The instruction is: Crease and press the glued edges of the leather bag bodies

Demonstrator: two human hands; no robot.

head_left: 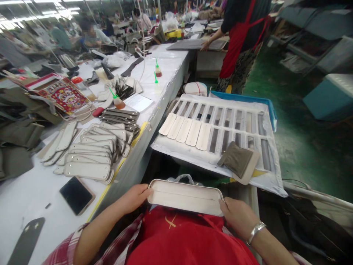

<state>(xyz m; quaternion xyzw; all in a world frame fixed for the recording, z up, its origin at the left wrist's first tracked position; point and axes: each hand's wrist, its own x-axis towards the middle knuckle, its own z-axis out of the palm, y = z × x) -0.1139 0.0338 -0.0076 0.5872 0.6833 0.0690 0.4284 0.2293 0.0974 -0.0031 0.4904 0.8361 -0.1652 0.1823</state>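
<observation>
A long cream panel with rounded ends and a raised rim is held level in front of the red apron. My left hand pinches its left end, and my right hand grips its right end. Beyond it, a white slotted rack carries several cream strips side by side at its left. A folded olive piece lies on a cream piece at the rack's near right. On the table to the left are piles of cream strips with small metal studs and dark grey strips.
The white table with a yellow-taped edge holds a phone, glue bottles and a red patterned box. A blue tray is under the rack. A person in a red apron stands beyond.
</observation>
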